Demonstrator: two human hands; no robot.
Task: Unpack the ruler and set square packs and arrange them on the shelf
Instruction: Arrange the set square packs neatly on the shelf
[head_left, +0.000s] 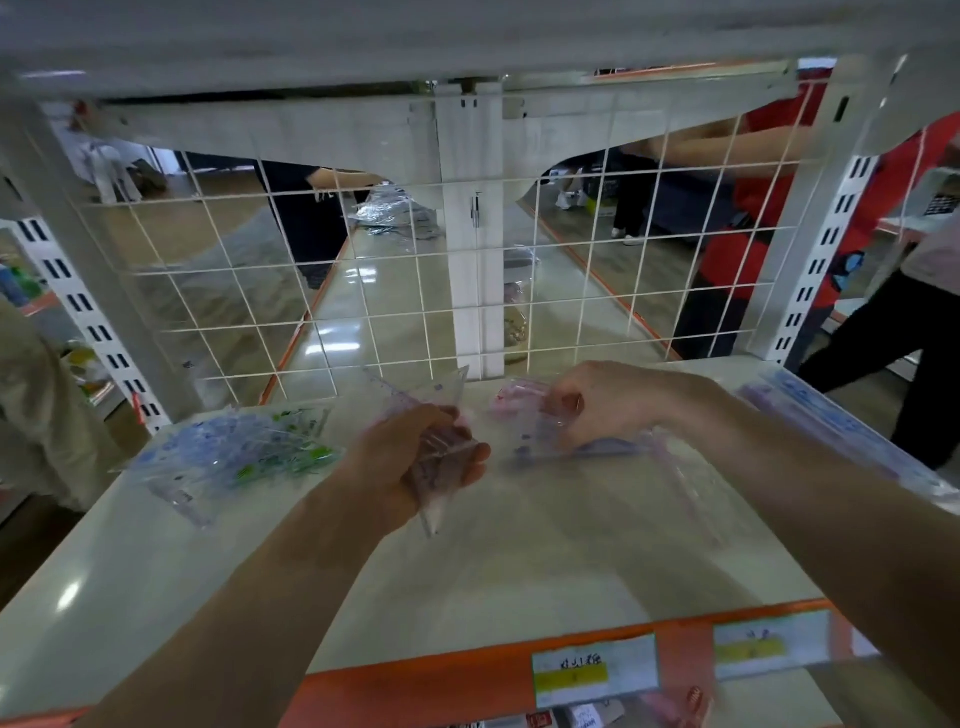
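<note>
Left hand (410, 460) curls round a set square pack (418, 389); right hand (605, 402), just beside, pinches a pink pack (519, 408). Both packs blurred.

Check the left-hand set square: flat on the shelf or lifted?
Lifted: the left hand grips the set square, which is tilted, above the shelf.

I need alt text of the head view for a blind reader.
Two bare hands work over a pale shelf: the left hand grips a clear set square, the right hand pinches a pink-printed pack. A green-blue pack lies at left, a long blue pack at right.
</note>
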